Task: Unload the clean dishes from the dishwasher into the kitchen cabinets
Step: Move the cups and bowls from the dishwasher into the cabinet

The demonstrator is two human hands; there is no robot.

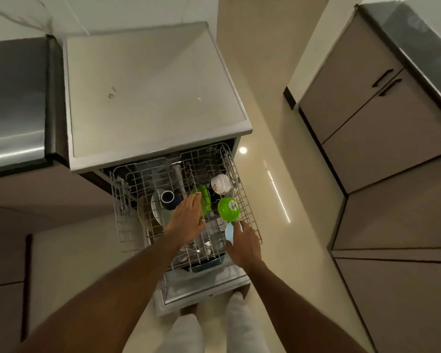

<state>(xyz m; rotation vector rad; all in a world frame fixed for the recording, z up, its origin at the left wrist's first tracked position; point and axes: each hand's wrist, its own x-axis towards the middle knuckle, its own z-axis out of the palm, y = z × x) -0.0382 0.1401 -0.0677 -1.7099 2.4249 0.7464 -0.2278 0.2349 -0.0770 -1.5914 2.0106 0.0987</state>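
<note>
**Head view: both hands down in the dishwasher rack**

Head camera looks straight down, and we see our two bare forearms reaching into a pulled-out wire rack (127, 225), a pale grid of thin coated rods. Our left hand (186, 220) lies with fingers straight and together against a glossy green cup (206, 200) lying on its side. Our right hand (245, 242) has its fingers loosely spread, touching a pale blue dish (229, 231) at the rack's near right corner; we cannot tell whether it grips the dish.

Just beyond that sits a round bright green bowl (229, 208), bottom up, with a white label on its base. Farther back is a white bowl with a flower print (220, 183). To the left stand a dark blue mug (168, 197) and upright plates (145, 212).

A smooth pale bench (148, 93) tops the dishwasher. Flat taupe cabinets (362, 103) with dark bar handles stand on the right across a shiny cream floor (278, 103).
</note>
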